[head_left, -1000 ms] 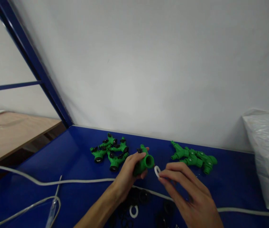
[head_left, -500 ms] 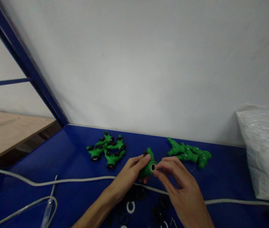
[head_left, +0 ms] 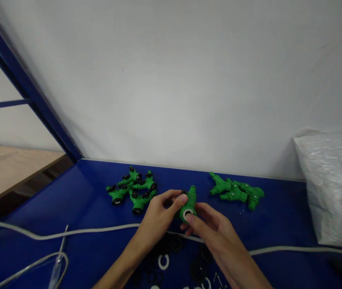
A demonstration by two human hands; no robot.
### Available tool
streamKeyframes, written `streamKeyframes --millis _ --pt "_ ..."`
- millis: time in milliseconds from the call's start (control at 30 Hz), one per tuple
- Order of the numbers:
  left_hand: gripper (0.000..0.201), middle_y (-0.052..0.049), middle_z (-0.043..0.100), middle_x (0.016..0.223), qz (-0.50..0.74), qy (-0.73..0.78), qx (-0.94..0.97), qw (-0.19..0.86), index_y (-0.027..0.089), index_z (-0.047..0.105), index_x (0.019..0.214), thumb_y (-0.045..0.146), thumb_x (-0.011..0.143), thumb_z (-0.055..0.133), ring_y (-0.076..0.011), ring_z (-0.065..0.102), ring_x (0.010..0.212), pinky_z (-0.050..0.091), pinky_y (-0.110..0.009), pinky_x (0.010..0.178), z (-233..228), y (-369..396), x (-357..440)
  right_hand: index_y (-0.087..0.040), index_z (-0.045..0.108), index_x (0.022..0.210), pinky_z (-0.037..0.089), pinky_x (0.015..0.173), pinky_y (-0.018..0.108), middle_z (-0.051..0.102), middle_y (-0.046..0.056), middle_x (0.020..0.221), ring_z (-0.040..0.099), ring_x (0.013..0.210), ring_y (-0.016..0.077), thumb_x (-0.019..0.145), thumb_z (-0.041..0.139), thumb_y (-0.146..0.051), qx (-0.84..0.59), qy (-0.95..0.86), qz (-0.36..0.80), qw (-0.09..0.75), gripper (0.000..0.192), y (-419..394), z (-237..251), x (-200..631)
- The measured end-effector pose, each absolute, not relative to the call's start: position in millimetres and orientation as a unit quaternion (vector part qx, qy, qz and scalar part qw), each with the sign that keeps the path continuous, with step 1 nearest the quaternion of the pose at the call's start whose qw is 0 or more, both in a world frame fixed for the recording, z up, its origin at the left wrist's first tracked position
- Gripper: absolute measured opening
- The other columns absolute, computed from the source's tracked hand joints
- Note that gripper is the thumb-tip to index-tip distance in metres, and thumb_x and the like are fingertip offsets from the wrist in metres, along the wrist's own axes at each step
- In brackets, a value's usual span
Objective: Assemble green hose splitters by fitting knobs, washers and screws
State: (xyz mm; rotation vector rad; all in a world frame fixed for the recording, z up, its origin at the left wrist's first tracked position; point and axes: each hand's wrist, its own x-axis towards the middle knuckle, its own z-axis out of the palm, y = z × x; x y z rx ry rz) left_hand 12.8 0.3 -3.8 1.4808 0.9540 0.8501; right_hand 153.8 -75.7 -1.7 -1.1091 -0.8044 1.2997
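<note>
— Where did you have the part at that moment?

— My left hand (head_left: 158, 214) was wrapped around the green fitting (head_left: 189, 202), holding it just off the blue surface (head_left: 92, 200) with its wide mouth turned toward me. My right hand (head_left: 216, 233) had its fingertips (head_left: 190, 218) closed narrowly against that mouth, pressing on the white ring (head_left: 186, 214) that sat in the opening.

— So which step was that?

— I judged it as seating the ring into the fitting's mouth. I couldn't tell whether the ring was fully home; my fingertips covered part of it.

— What did the next move call for?

— An even push all round the ring, I'd say, with the left hand keeping the fitting from twisting, then a look to check it lay flat.

— And around the fitting?

— Left of it lay a pile of green fittings with black parts (head_left: 131, 190); right of it, a second green pile (head_left: 237, 192). Nearer me than the fitting, a white cable (head_left: 83, 232) ran across the surface, and loose black and white rings (head_left: 163, 261) lay beneath my wrists. Far right of it stood a white plastic bag (head_left: 333, 184).
</note>
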Motion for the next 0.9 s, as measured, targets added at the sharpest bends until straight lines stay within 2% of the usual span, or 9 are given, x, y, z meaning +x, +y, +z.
streamKeyframes --millis 67,200,367,467,700,833,900 --pt "0.039 -0.006 0.074 0.086 0.385 0.424 0.620 0.536 0.016 0.076 0.102 0.051 0.087 0.068 -0.0217 0.065 0.083 0.047 -0.028 0.076 -2 -2 14 -0.018 0.076 0.094 0.057 0.070 0.032 0.074 0.005 0.089 0.071 0.075 0.0197 0.073 0.085 -0.045 -0.482 -0.324 0.551 0.599 0.036 -73 -4 155" --pt "0.033 -0.009 0.077 0.101 0.407 0.390 0.631 0.533 0.020 0.076 0.109 0.041 0.083 0.074 -0.0254 0.071 0.096 0.054 -0.029 0.080 5 -10 17 -0.019 0.070 0.085 0.058 0.074 0.034 0.074 0.003 0.083 0.071 0.073 0.0197 0.070 0.087 -0.044 -0.481 -0.301 0.524 0.635 0.033 -70 -8 162" --pt "0.041 -0.011 0.076 0.112 0.393 0.395 0.640 0.529 0.020 0.074 0.120 0.029 0.080 0.075 -0.0282 0.070 0.102 0.061 -0.032 0.075 3 -11 17 -0.022 0.064 0.091 0.058 0.082 0.036 0.075 0.003 0.089 0.073 0.079 0.0199 0.073 0.086 -0.042 -0.461 -0.318 0.519 0.646 0.035 -70 -12 165" --pt "0.045 -0.011 0.074 0.118 0.387 0.394 0.653 0.518 0.018 0.071 0.125 0.027 0.081 0.072 -0.0284 0.070 0.102 0.063 -0.033 0.074 -4 -8 15 -0.023 0.060 0.095 0.059 0.078 0.033 0.075 0.003 0.093 0.073 0.076 0.0185 0.071 0.087 -0.040 -0.464 -0.336 0.507 0.644 0.039 -70 -17 164" --pt "0.041 -0.009 0.075 0.109 0.393 0.390 0.668 0.497 0.020 0.075 0.117 0.018 0.076 0.070 -0.0259 0.069 0.096 0.059 -0.026 0.067 -7 -12 18 -0.026 0.053 0.097 0.054 0.061 0.025 0.073 0.000 0.088 0.068 0.065 0.0144 0.068 0.089 -0.035 -0.473 -0.351 0.485 0.646 0.047 -71 -25 158" --pt "0.029 -0.007 0.075 0.101 0.391 0.379 0.687 0.481 0.022 0.078 0.106 0.018 0.080 0.066 -0.0239 0.068 0.091 0.057 -0.025 0.068 -4 -15 20 -0.026 0.051 0.097 0.054 0.061 0.026 0.073 0.000 0.090 0.068 0.065 0.0148 0.072 0.085 -0.037 -0.479 -0.353 0.479 0.645 0.043 -73 -22 156" --pt "0.030 -0.007 0.075 0.102 0.391 0.387 0.690 0.470 0.023 0.077 0.109 0.019 0.081 0.067 -0.0240 0.068 0.091 0.056 -0.026 0.069 -4 -15 20 -0.026 0.052 0.098 0.055 0.063 0.026 0.074 0.001 0.090 0.070 0.066 0.0155 0.075 0.083 -0.040 -0.482 -0.354 0.480 0.642 0.041 -73 -20 156"
